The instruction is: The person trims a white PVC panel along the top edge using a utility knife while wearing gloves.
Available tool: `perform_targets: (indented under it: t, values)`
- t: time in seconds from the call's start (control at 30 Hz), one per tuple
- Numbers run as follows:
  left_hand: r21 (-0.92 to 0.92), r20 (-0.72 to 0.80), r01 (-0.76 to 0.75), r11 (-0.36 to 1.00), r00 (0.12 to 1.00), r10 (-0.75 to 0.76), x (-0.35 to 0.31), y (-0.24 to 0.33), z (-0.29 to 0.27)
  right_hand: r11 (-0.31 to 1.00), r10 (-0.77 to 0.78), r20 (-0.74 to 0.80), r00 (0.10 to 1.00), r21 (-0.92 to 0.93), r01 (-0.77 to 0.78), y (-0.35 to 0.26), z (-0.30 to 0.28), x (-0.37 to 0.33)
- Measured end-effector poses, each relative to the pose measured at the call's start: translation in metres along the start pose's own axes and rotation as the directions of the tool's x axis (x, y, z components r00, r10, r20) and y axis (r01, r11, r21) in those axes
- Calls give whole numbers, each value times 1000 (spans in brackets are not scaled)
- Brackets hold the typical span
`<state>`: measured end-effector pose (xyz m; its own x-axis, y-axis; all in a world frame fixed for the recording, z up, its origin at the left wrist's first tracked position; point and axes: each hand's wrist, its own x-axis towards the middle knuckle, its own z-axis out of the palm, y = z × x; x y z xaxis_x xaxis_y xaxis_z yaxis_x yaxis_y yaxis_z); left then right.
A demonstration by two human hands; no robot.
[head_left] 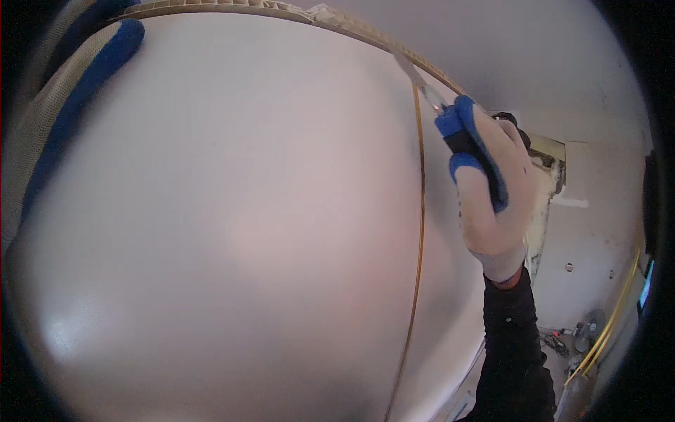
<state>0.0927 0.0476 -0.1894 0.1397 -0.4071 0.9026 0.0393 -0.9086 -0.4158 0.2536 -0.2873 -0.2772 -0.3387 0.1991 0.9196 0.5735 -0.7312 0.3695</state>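
Note:
A large smooth white panel (246, 176) fills most of the view. Along its upper edge, a tan rim (232, 5) shows a row of small cells and a torn, frayed spot. My left hand (70, 98), in a white glove with blue coating, holds the panel's upper left corner, the thumb along the face and the other fingers partly hidden. At the right my gloved right hand (503, 190) is closed around the blue-and-black handle of a bladed hand tool (460, 141). The flat metal blade points up and left, and its tip meets the rim.
A thin brownish strip (422, 190) runs down the panel, left of my right hand. Behind it stands a pale wall (590, 183) with a damaged, opened patch (548, 162). At lower right are yellow lengths (612, 323), a fan-like object (590, 329) and cluttered small items.

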Motion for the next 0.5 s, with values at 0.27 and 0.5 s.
perform_targets:
  t: [0.27,0.5]
  values:
    - [39,-51,7,999,999,-5,2,-3,0,987,-118,-71,990,103,125,0,31,38]
    - [92,-125,9,996,992,2,-3,-6,8,989,-131,-47,990,70,134,-10,27,40]
